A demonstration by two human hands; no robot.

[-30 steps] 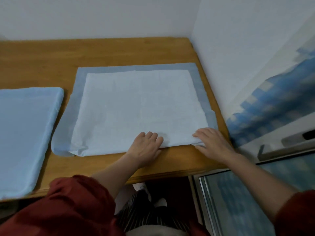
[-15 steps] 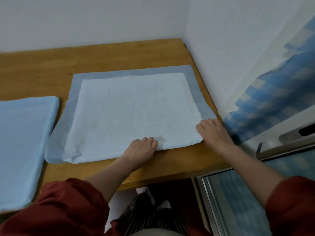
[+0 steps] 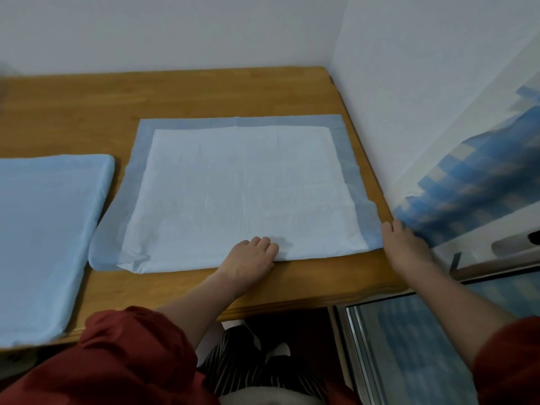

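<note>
White, blue-edged pad (image 3: 239, 194) bears left hand (image 3: 251, 257); right hand (image 3: 404, 247) touches its corner.

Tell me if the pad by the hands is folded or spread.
Spread open on the table: the pad shows its white middle and blue border; only its near left corner curls.

Rested the left hand (image 3: 248, 255) on the near edge of the pad (image 3: 239, 185), white with a blue border, at lower centre of the frame, fingers bent onto the sheet, grip or mere press not told apart. Touched the pad's near right corner with the right hand (image 3: 406, 247) at centre right, just beside the white wall (image 3: 409, 83). Showed a light blue pack (image 3: 43, 229) at the left edge, apart from the pad, both flat on the wooden table (image 3: 204, 92), and red sleeves (image 3: 131, 361) along the bottom.
</note>
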